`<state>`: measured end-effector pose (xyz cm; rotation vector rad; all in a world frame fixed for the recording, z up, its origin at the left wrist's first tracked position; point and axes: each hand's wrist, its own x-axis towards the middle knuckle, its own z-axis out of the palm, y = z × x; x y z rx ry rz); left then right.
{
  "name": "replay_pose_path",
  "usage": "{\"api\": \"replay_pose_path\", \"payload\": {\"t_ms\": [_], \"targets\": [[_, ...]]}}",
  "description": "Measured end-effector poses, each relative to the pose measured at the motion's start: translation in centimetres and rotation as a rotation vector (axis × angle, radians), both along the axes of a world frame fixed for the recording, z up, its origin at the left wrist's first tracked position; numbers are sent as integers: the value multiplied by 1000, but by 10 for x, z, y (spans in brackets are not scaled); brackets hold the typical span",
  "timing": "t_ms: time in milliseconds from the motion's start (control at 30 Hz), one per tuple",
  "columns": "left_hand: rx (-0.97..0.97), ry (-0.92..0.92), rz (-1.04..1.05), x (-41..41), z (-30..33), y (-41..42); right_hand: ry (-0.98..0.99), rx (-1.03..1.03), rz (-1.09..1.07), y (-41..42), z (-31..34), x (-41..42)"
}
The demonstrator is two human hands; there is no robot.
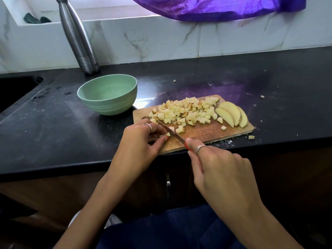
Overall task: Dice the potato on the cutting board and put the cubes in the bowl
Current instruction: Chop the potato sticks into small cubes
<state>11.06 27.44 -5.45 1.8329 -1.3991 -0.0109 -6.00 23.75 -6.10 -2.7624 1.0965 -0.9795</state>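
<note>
Black counter (53, 123): left hand (142, 139) pinches potato (small piece) (166, 135), right hand (221, 169) grips knife (172, 133).

A tall brushed-steel bottle (77, 35) stands far beyond the left hand against the white marble backsplash (179, 40); a purple satin cloth (215, 8) hangs high beyond the right hand.

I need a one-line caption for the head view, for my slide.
Left hand steadies a small potato piece while right hand slices with a red-handled knife on the wooden cutting board.
</note>
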Motion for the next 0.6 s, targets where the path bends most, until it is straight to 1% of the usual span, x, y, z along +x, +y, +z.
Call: {"api": "replay_pose_path", "payload": {"t_ms": [233, 400, 600], "targets": [[8, 75, -35, 4, 0, 4, -93, 51, 12, 6, 8, -12], [-14, 85, -9, 6, -1, 5, -72, 82, 18, 14, 9, -14], [-20, 50, 16, 7, -4, 4, -55, 97, 15, 19, 5, -12]]}}
